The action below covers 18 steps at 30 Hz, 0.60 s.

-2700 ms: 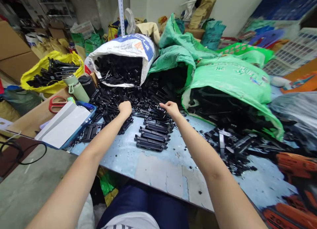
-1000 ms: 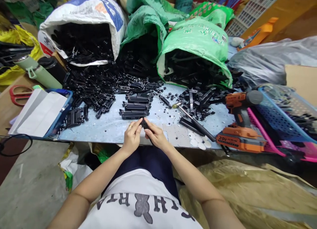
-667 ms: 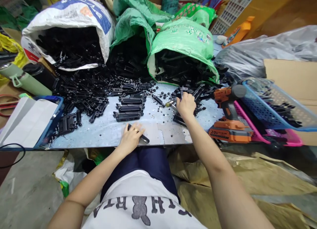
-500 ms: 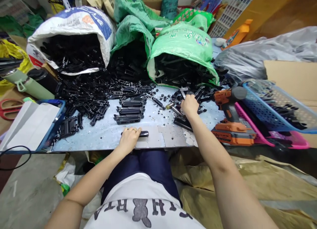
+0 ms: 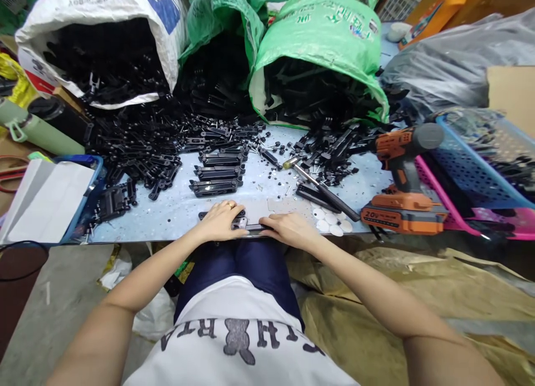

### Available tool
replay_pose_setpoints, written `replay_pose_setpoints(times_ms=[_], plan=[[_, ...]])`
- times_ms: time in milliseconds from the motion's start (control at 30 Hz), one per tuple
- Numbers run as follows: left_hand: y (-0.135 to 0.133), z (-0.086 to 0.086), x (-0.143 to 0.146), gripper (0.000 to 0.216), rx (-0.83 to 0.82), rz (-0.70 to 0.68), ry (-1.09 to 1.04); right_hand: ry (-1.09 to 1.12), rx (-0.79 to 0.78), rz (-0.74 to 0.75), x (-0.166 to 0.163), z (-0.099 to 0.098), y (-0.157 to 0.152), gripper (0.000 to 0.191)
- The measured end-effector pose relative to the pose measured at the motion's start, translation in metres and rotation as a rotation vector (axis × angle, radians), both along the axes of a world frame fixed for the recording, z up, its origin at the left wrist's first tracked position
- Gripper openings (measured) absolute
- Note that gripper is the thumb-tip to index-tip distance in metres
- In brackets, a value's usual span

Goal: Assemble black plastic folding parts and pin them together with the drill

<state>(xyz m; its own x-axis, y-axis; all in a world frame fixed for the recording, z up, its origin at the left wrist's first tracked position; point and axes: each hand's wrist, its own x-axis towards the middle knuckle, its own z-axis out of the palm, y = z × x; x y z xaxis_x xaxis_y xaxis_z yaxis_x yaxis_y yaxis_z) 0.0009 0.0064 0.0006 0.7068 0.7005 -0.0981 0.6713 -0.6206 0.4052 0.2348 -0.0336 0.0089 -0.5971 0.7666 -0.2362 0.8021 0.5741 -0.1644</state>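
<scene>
At the table's front edge, my left hand [image 5: 221,221] is closed on a black plastic part [image 5: 203,214] and presses it against the tabletop. My right hand [image 5: 290,229] is closed on one end of a narrow dark bar [image 5: 252,228]. The bar's other end meets the part under my left fingers; whether the two are joined I cannot tell. Behind my left hand lies a row of black folded parts [image 5: 216,187]. A hammer [image 5: 326,192] with a dark handle rests to the right, beside another long black part [image 5: 316,197].
A white sack [image 5: 167,40] and a green sack [image 5: 317,46] spill black parts [image 5: 137,146] onto the table. An orange cordless drill [image 5: 399,185] stands at right, near a blue basket [image 5: 472,157]. White discs [image 5: 330,219] and small screws lie about. At left is a blue tray [image 5: 90,191] with paper.
My right hand has come from the right-hand pile to the front edge, bringing a narrow piece beside my left hand. My left hand stays on its black part. The view has tilted downward.
</scene>
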Motion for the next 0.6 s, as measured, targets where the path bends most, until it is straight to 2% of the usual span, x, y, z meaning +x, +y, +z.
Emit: replay_pose_setpoints(times_ms=[67,133,300,400,500,600], plan=[[-0.002,-0.004,0.0,0.069,0.031,0.018,-0.015,-0.03,0.031,-0.017,-0.003,0.004,-0.001,0.038],[-0.005,-0.008,-0.001,0.068,0.063,0.042,-0.047,-0.055,0.073,-0.025,-0.008,0.009,-0.005,0.039],[-0.009,-0.016,-0.006,0.042,0.111,0.033,-0.165,-0.106,0.199,-0.018,-0.018,0.026,-0.011,0.036],[-0.01,-0.017,-0.008,0.038,0.134,0.036,-0.2,-0.109,0.236,0.026,-0.018,0.032,-0.007,0.033],[-0.01,-0.016,-0.006,0.042,0.102,0.027,-0.159,-0.091,0.222,0.059,-0.011,0.025,-0.003,0.033],[-0.006,-0.011,0.009,0.049,0.072,-0.042,-0.09,-0.03,0.202,0.042,0.005,0.003,-0.004,0.037]])
